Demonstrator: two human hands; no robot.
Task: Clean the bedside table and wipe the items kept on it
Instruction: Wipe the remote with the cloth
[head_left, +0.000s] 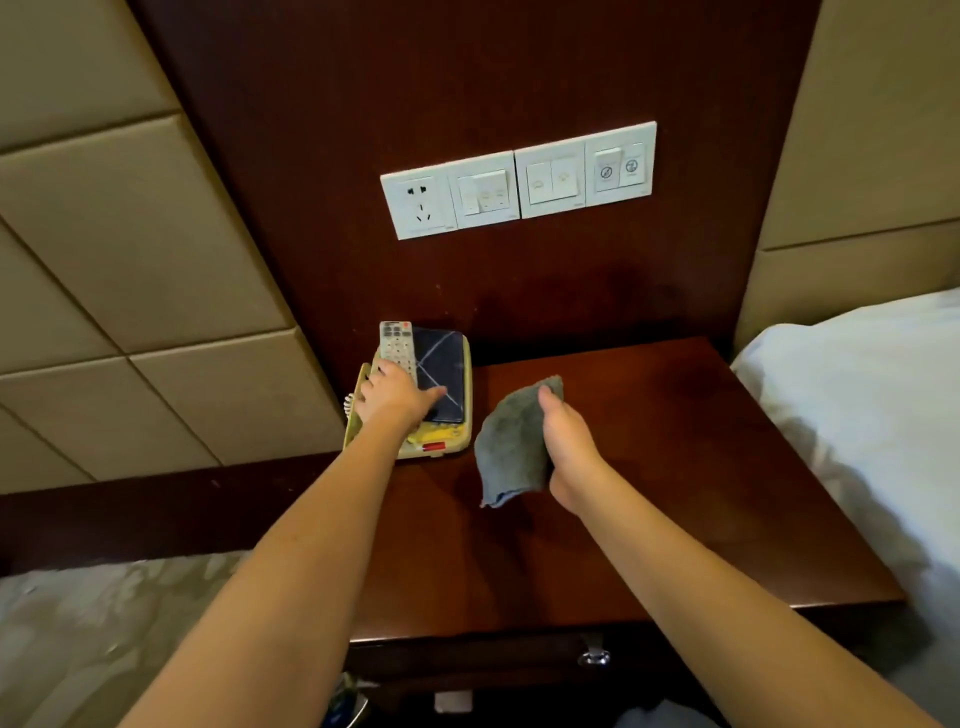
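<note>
Dark wood surface backs onto a wood wall panel, with a white switch plate at 12 o'clock and a bed at 3. Cream telephone sits in the surface's 10 o'clock corner, white remote and dark phone stacked on top. Our left hand lies over the remote's near end, thumb stretched across the dark phone; we can't tell if the fingers are grasping. Our right hand is mid-surface, fingers clenched round a grey cloth hanging at the telephone's 3 o'clock, apart from it.
</note>
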